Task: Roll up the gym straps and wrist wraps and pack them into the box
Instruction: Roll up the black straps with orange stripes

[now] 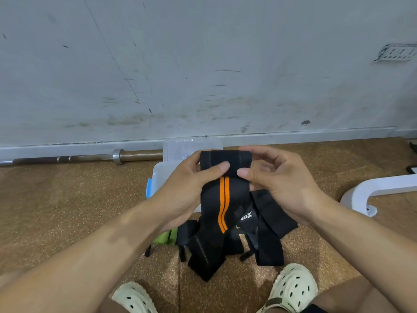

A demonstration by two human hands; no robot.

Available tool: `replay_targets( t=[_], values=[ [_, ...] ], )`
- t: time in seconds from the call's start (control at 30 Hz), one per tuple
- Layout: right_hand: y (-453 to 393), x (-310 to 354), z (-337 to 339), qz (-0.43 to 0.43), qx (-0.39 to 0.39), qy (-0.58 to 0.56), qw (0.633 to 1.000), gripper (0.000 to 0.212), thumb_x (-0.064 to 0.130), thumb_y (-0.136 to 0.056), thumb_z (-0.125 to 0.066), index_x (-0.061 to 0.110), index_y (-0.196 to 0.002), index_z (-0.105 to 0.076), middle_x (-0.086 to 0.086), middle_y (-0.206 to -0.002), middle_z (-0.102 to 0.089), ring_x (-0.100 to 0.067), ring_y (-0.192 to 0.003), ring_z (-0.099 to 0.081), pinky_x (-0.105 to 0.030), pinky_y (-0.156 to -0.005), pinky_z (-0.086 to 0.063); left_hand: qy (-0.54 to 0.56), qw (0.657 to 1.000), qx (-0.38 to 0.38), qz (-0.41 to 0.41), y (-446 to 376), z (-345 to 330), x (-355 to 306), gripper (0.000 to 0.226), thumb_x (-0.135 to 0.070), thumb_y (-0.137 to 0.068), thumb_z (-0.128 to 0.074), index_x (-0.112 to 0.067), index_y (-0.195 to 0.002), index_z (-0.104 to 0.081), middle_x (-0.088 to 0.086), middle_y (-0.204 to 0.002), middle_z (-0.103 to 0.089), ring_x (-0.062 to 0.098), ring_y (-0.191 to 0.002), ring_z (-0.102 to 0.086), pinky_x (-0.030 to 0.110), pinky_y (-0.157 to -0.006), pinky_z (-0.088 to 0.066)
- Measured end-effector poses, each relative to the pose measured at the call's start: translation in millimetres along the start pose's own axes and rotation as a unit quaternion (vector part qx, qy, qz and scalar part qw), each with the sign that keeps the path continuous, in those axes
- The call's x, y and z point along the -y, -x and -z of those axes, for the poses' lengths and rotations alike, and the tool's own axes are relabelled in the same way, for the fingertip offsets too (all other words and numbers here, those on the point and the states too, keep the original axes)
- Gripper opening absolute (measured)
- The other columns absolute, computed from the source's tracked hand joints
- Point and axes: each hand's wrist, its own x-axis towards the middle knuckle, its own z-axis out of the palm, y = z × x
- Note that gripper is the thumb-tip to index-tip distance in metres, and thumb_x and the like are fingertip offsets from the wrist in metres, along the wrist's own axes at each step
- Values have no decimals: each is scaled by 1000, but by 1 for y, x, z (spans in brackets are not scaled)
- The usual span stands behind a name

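Note:
A black wrist wrap with an orange stripe (222, 199) hangs in front of me, its top end folded over into the start of a roll. My left hand (191, 184) pinches that folded end from the left, thumb on its front. My right hand (275, 177) pinches it from the right, thumb on the front and fingers curled over the top. The wrap's tail reaches down to the floor. Under it lies a heap of black straps (266, 233) with a green strap (165, 238) at the left. A clear plastic box (160, 175) stands open behind my hands, mostly hidden.
A steel barbell (90, 157) lies along the foot of the grey wall. A white frame leg (370, 188) stands on the floor at the right. My two feet in pale perforated clogs (293, 288) sit at the bottom, on brown rubber flooring.

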Motion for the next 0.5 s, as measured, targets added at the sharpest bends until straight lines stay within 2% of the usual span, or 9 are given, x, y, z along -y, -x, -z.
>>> replay_targets(
  t=[0.07,0.17,0.27,0.33,0.4,0.43,0.5],
  values=[
    [1,-1,-1,15,-5,13,1000,37,3,-79,-82,27,-107,-80,-18,-101,-77,-33,-93,-75,-32,-78,-61,10,1000,3,9,-1,-1,1,39,-23,-96,-62,-6,-131,-61,16,-123,-72,29,-114,-70,37,-94,-59],
    [4,0,-3,13,-11,23,1000,39,-5,-81,-80,24,-106,-81,-11,-103,-78,-27,-96,-77,-39,-88,-62,-11,1000,-21,-6,-3,0,2,41,-26,-88,-67,-7,-125,-64,15,-117,-73,29,-109,-71,38,-94,-58],
    [4,1,-1,-29,14,-7,999,45,-11,-82,-75,20,-115,-77,-9,-108,-79,-26,-103,-76,-44,-99,-57,-36,998,-44,-33,-5,2,5,40,-20,-76,-77,-13,-114,-68,17,-112,-73,32,-106,-70,43,-96,-56],
    [1,1,1,-73,40,-55,995,52,-1,-77,-82,22,-123,-74,-7,-122,-75,-25,-112,-73,-44,-105,-52,-38,997,-49,-45,-6,3,5,35,-10,-77,-82,-16,-109,-70,22,-118,-70,35,-106,-70,46,-97,-57],
    [-3,0,3,-107,53,-79,990,60,20,-66,-90,25,-124,-74,-5,-132,-69,-23,-119,-70,-47,-108,-50,-50,996,-48,-60,-6,5,5,38,-4,-72,-82,-17,-106,-70,18,-117,-70,31,-103,-71,44,-94,-58],
    [-5,0,3,-115,54,-81,989,63,25,-64,-90,23,-125,-73,-6,-131,-70,-24,-118,-70,-48,-108,-51,-59,995,-44,-68,-6,5,5,41,-4,-69,-81,-18,-106,-69,12,-115,-72,27,-103,-71,42,-92,-59],
    [-4,1,3,-124,55,-83,987,56,22,-70,-84,16,-124,-71,-8,-120,-76,-24,-110,-74,-47,-105,-53,-79,993,-37,-80,-5,4,6,48,4,-72,-82,-19,-110,-68,2,-113,-73,22,-103,-72,36,-86,-60]
  ],
)
